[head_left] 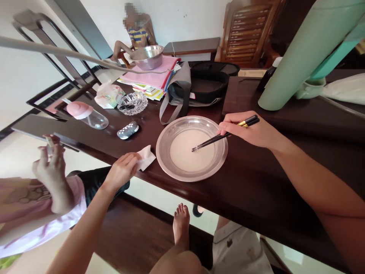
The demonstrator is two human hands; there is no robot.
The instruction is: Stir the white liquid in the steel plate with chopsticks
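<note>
A round metal plate (167,144) holding a pale, milky liquid sits near the front edge of the dark wooden table (256,182). My right hand (252,131) is closed on a pair of black chopsticks (219,139) whose tips dip into the liquid. My left hand (122,169) rests at the table's edge, fingers pinched on a white tissue (146,156) just left of the plate.
Beyond the plate lie a grey and black bag (199,85), a glass ashtray (132,102), a pink-lidded bottle (87,114), a blister pack (127,130) and a steel bowl (147,56) on pink folders. A green fan stand (302,57) rises at right. Another person's hand (51,167) is at left; a person sits at the back.
</note>
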